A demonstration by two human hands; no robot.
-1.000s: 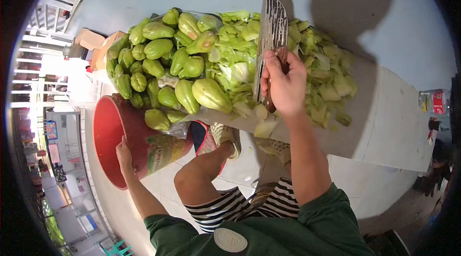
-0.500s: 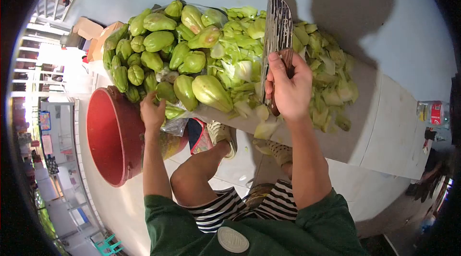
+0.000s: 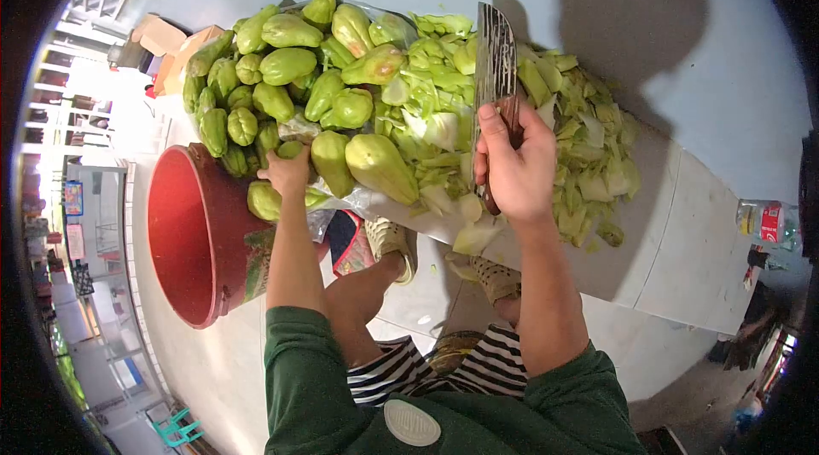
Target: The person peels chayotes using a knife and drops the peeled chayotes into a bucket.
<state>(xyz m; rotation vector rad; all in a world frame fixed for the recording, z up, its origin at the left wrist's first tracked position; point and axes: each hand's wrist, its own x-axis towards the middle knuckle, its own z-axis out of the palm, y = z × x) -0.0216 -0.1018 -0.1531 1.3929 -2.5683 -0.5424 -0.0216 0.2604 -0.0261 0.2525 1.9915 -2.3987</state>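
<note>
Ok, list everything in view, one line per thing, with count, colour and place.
chayotes: a big pile, green, left part of the counter
chopped pieces: a heap, pale green, beside the whole ones
cleaver: one, dark blade, wooden handle, upright over the heap
bucket: one, red, tipped against the counter edge
counter: one, white
bottle: one, red label, far right
left hand: on a chayote at the edge
right hand: gripping the cleaver
</note>
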